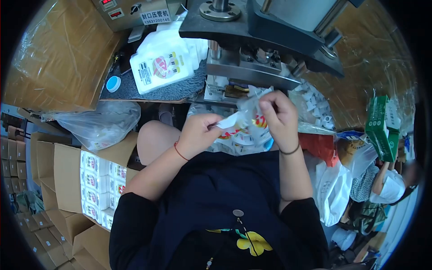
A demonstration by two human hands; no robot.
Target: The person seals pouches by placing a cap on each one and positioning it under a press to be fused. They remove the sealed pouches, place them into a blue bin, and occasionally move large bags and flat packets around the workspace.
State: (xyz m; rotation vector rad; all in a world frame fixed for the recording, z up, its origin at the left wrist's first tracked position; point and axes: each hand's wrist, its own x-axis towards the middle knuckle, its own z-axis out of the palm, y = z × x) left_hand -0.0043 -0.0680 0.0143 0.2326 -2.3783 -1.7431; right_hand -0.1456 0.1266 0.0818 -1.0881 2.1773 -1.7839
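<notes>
My left hand (200,134) pinches a small white flat piece (228,120) between thumb and fingers. Close to its tip, my right hand (281,119) grips a clear plastic package (254,112) with red and yellow print. Both hands are raised over my lap, in front of the press. Below them lie more printed packages (240,139), partly covered by the hands. A stack of white printed packages (164,67) rests on the grey mat (180,89) beyond my left hand.
The metal press (252,69) stands straight ahead. White offcuts (315,101) lie to its right, near a green box (380,128). At left are a blue-and-white lid (113,84), a plastic bag (101,123) and a carton of printed packs (92,180). Another person (389,186) is at far right.
</notes>
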